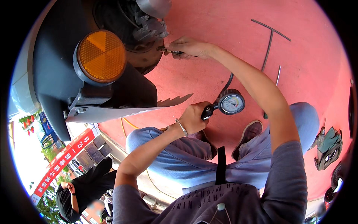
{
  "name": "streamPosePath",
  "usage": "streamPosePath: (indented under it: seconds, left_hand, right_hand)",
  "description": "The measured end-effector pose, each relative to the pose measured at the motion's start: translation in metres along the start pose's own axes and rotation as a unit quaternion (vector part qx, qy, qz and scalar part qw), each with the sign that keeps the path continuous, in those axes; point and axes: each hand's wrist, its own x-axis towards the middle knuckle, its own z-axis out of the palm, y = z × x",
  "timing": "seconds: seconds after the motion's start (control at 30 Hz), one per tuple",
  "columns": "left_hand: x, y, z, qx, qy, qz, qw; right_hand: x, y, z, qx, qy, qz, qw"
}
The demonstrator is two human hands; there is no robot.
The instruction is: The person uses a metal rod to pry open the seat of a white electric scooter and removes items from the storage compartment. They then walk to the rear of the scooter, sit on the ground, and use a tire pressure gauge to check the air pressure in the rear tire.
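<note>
While crouched with pinkish-red floor (209, 22) below left grip (197, 118), clasps in it a round, black-rimmed, pale-faced gauge (231, 103); pinches slim metal fitting (162, 49) in right grip (186, 47).

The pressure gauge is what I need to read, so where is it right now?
In the head view, the pressure gauge is right of centre, beside the left hand holding its handle and left of the right forearm.

I see a T-shaped wrench (267, 48) far right on the red floor (313, 71), a green bag (330, 146) nearer right, and a red banner (64, 164) at left.
</note>
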Motion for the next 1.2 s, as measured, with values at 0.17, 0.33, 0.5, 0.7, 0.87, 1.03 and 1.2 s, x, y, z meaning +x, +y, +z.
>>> streamPosePath:
  seconds: [0.17, 0.33, 0.5, 0.7, 0.87, 1.03, 1.2]
  left_hand:
    - [-0.003, -0.011, 0.010, 0.030, 0.020, -0.016, 0.999]
    - [-0.002, -0.018, 0.015, 0.052, 0.024, -0.043, 0.997]
    - [-0.002, -0.018, 0.019, 0.069, 0.025, -0.061, 0.995]
    - [-0.002, -0.018, 0.022, 0.072, 0.034, -0.085, 0.993]
    - [-0.003, -0.016, 0.021, 0.076, 0.034, -0.091, 0.992]
    - [-0.002, -0.016, 0.022, 0.089, 0.045, -0.093, 0.991]
    - [0.000, -0.021, 0.025, 0.082, 0.031, -0.096, 0.992]
  right_hand:
    - [0.030, 0.028, 0.000, 0.142, -0.020, -0.067, 0.987]
    - [0.041, 0.038, 0.003, 0.245, 0.001, -0.118, 0.962]
    - [0.047, 0.044, 0.002, 0.262, -0.021, -0.147, 0.954]
    - [0.049, 0.042, 0.000, 0.249, -0.061, -0.173, 0.951]
    - [0.053, 0.040, -0.003, 0.207, -0.063, -0.161, 0.963]
    - [0.047, 0.029, 0.008, 0.207, 0.025, -0.132, 0.969]
    - [0.044, 0.022, 0.027, 0.256, 0.095, -0.126, 0.954]
